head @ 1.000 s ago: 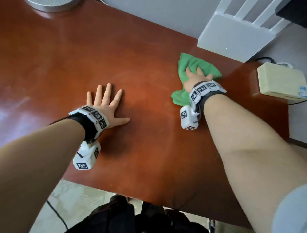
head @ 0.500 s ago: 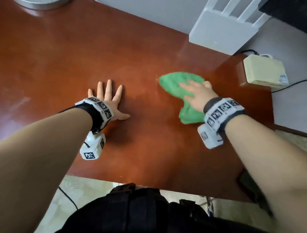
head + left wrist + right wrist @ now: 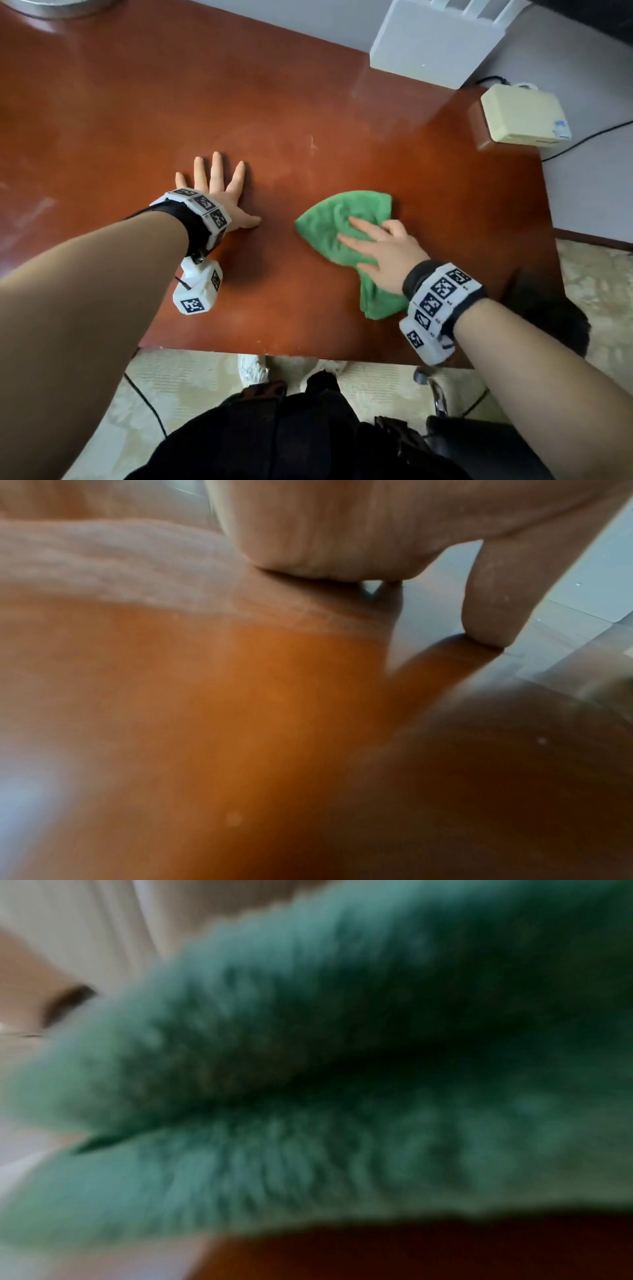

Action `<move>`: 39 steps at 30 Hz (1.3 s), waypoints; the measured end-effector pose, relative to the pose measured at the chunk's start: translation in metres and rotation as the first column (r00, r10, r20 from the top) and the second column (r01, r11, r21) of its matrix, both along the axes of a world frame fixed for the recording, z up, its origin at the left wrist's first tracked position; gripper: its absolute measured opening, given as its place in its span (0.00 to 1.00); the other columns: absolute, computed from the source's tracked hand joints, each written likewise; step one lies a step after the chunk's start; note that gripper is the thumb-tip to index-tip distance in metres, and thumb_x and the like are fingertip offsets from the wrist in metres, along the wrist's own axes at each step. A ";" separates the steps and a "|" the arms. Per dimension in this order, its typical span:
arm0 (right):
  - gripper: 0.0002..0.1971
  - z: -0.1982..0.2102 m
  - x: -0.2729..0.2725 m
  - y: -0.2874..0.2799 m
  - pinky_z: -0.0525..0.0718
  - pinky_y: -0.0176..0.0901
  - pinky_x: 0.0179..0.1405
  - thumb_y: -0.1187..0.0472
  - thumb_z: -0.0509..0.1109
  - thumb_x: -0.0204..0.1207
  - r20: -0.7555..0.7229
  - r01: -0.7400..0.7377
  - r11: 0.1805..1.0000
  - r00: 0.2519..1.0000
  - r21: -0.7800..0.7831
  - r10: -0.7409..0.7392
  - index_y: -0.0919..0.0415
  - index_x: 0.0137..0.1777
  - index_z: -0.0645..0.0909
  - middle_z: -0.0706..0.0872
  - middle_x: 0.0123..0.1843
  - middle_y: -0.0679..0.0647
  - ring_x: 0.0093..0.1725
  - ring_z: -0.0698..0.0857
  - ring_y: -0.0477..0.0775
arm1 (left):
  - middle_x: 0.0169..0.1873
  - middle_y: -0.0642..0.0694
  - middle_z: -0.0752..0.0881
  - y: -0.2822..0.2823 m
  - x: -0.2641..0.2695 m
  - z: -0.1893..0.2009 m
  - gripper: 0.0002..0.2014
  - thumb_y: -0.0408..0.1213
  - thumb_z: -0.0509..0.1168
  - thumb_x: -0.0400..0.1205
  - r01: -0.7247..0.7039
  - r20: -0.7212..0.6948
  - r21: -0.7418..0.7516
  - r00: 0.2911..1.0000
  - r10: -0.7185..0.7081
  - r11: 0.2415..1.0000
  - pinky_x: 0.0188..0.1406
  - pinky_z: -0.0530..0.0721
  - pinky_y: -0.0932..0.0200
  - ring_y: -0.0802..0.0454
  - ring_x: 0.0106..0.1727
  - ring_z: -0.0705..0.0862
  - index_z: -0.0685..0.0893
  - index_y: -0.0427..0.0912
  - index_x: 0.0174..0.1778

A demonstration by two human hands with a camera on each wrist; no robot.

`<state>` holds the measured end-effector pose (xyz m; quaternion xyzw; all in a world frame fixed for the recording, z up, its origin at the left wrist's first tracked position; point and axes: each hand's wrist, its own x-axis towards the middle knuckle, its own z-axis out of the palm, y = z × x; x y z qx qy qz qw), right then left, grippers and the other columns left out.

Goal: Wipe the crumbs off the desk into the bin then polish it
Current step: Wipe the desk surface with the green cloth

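Observation:
My left hand [image 3: 219, 195] lies flat on the red-brown desk [image 3: 171, 102], fingers spread and straight, holding nothing. In the left wrist view the heel of the left hand [image 3: 325, 534] and the thumb press on the desk [image 3: 205, 723]. To its right, my right hand [image 3: 376, 246] presses a crumpled green cloth [image 3: 332, 219] onto the desk with straight fingers. A tail of the cloth sticks out beside the wrist. The cloth [image 3: 308, 1069] fills the blurred right wrist view, hiding the fingers. A small pale speck [image 3: 312, 144] lies beyond the cloth. No bin is in view.
A white slatted object [image 3: 431, 44] stands past the desk's far right edge. A cream box [image 3: 520, 116] with a cable sits at the right corner. A round metal base [image 3: 61, 7] is at the far left. A dark shape [image 3: 548, 308] lies off the right edge.
My right hand has swept the green cloth from the far right corner toward me and leftward to the desk's near middle. The left hand has stayed flat in place.

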<state>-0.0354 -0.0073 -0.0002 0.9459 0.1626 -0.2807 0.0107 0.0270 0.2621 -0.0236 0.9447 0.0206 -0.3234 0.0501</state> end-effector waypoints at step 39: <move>0.28 -0.003 -0.094 -0.088 0.66 0.57 0.72 0.54 0.52 0.83 0.120 0.770 0.638 0.633 0.010 -0.765 0.40 0.81 0.50 0.51 0.84 0.50 0.77 0.57 0.65 | 0.81 0.47 0.34 -0.034 -0.162 -0.013 0.34 0.60 0.41 0.84 0.005 0.088 0.104 0.996 -0.015 0.995 0.79 0.38 0.41 0.41 0.82 0.35 0.35 0.53 0.81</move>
